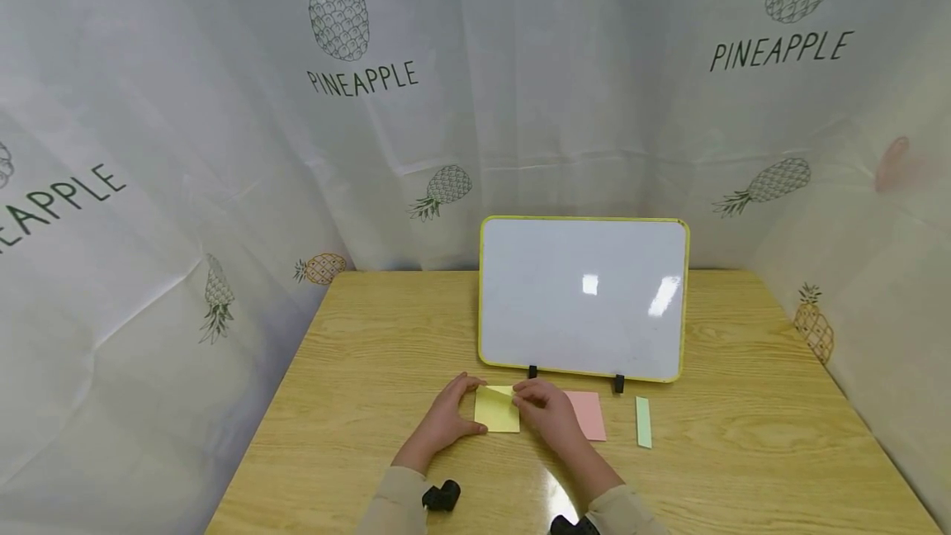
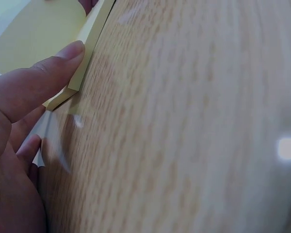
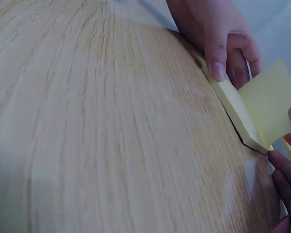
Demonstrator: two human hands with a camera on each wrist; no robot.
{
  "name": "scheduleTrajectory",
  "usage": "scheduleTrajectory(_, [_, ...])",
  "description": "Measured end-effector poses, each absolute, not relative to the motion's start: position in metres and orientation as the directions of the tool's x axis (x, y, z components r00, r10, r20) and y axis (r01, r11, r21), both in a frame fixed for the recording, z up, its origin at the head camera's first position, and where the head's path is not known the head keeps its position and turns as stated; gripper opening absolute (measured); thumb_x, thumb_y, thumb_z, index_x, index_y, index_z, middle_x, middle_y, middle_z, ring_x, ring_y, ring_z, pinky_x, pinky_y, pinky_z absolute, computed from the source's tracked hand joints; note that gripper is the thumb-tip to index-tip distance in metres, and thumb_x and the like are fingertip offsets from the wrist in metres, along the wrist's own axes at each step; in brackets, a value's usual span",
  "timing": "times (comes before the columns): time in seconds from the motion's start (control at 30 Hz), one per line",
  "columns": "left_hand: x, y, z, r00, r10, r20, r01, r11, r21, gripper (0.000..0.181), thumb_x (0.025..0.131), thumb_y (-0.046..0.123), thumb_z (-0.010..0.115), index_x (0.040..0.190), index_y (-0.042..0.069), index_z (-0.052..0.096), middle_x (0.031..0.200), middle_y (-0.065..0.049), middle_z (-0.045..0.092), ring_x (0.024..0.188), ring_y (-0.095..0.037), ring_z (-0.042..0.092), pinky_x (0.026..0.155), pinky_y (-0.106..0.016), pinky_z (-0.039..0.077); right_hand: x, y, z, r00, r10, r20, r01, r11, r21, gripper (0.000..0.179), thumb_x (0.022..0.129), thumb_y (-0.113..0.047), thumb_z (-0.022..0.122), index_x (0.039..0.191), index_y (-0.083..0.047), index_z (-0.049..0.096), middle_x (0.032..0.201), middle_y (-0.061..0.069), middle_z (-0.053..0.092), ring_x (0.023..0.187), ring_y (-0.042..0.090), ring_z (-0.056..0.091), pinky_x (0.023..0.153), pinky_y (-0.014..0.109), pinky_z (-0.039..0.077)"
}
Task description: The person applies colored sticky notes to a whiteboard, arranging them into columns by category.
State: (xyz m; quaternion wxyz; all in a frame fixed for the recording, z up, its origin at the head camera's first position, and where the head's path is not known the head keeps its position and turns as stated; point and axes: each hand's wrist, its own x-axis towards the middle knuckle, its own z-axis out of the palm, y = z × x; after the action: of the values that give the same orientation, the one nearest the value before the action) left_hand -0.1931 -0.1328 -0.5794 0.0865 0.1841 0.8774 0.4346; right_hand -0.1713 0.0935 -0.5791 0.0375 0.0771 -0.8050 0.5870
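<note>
A pad of yellow sticky notes (image 1: 494,418) lies on the wooden table before the whiteboard. My left hand (image 1: 443,421) holds it at its left side, the thumb on the near edge and a finger at the far corner. In the left wrist view that thumb (image 2: 53,68) presses on the pad's top near its corner. My right hand (image 1: 551,417) pinches the top sticky note (image 3: 271,99) by its edge. This sheet is lifted and bent up from the pad, with part of it still along the pad's edge in the right wrist view.
A pink sticky note pad (image 1: 590,417) lies partly behind the right hand, and a narrow pale green strip (image 1: 643,422) lies farther right. A yellow-framed whiteboard (image 1: 579,300) stands behind on black feet (image 1: 619,384). Pineapple-print cloth (image 1: 535,106) hangs around the table.
</note>
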Motion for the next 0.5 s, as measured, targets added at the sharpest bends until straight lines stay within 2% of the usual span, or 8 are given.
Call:
scheduleTrajectory(0.13, [-0.1926, -0.1329, -0.5802, -0.920, 0.393, -0.001, 0.243, 0.570, 0.785, 0.070, 0.072, 0.019, 0.088, 0.132, 0.011, 0.053, 0.146, -0.021, 0.041, 0.139, -0.043, 0.028, 0.106, -0.061, 0.028, -0.1706, 0.0924, -0.5791, -0.991, -0.040, 0.131, -0.137, 0.275, -0.952, 0.005, 0.089, -0.015, 0.072, 0.085, -0.014, 0.074, 0.105, -0.004, 0.067, 0.100, 0.021, 0.063, 0.084, 0.030, 0.051])
scheduleTrajectory(0.23, [-0.1924, -0.1330, -0.5813, -0.921, 0.389, -0.008, 0.236, 0.578, 0.781, 0.072, 0.072, 0.021, 0.088, 0.134, 0.009, 0.051, 0.147, -0.023, 0.039, 0.139, -0.043, 0.029, 0.106, -0.060, 0.028, -0.1695, 0.0921, -0.5801, -0.991, -0.028, 0.129, -0.132, 0.268, -0.954, 0.001, 0.089, -0.016, 0.072, 0.089, -0.015, 0.073, 0.106, -0.003, 0.067, 0.097, 0.019, 0.063, 0.082, 0.031, 0.051])
scheduleTrajectory(0.5, [-0.1935, -0.1331, -0.5828, -0.923, 0.384, -0.005, 0.235, 0.575, 0.783, 0.075, 0.072, 0.021, 0.088, 0.136, 0.008, 0.050, 0.148, -0.023, 0.038, 0.139, -0.042, 0.029, 0.107, -0.059, 0.028, -0.1699, 0.0927, -0.5835, -0.990, -0.032, 0.140, -0.143, 0.288, -0.947, 0.006, 0.092, -0.018, 0.069, 0.098, -0.019, 0.071, 0.104, -0.006, 0.065, 0.087, 0.012, 0.061, 0.074, 0.030, 0.051])
